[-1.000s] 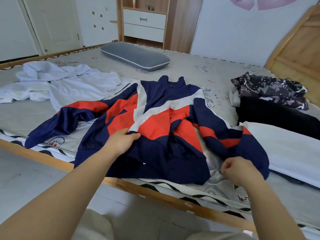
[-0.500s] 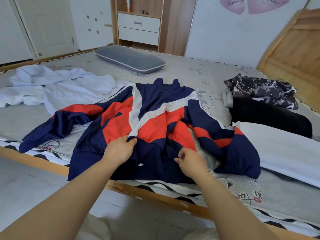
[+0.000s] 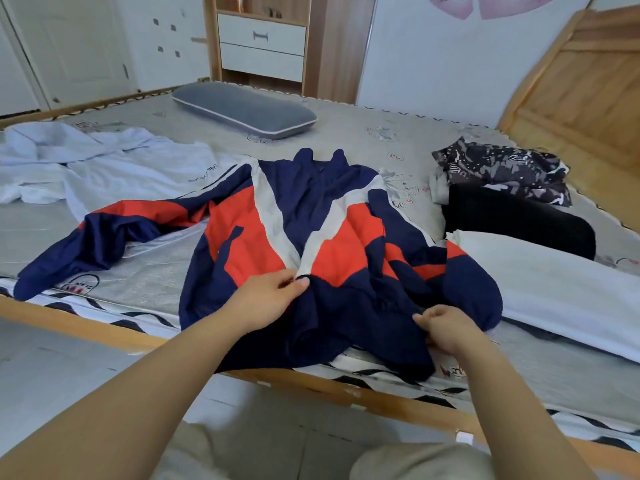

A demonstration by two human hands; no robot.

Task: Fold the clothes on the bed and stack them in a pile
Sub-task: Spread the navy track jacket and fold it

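A navy, red and white jacket [image 3: 311, 230] lies spread front-up on the bed, its left sleeve stretched toward the near left edge. My left hand [image 3: 266, 299] pinches the jacket's front at the waist, near the centre. My right hand [image 3: 446, 327] grips the navy hem at the lower right, where the cloth is bunched. A pale blue garment [image 3: 93, 168] lies crumpled at the far left. At the right sit a patterned dark garment [image 3: 502, 171], a black garment [image 3: 512, 220] and a white garment [image 3: 561, 285].
The bed's wooden near rail [image 3: 86, 327] runs across in front of me. A grey pillow [image 3: 246, 109] lies at the far side. A wooden headboard [image 3: 581, 84] rises at the right. A drawer unit [image 3: 263, 43] stands behind the bed.
The jacket's front has been pulled flatter and straighter. My right hand shifted right along the hem and grips it there. My left hand stays at the waist.
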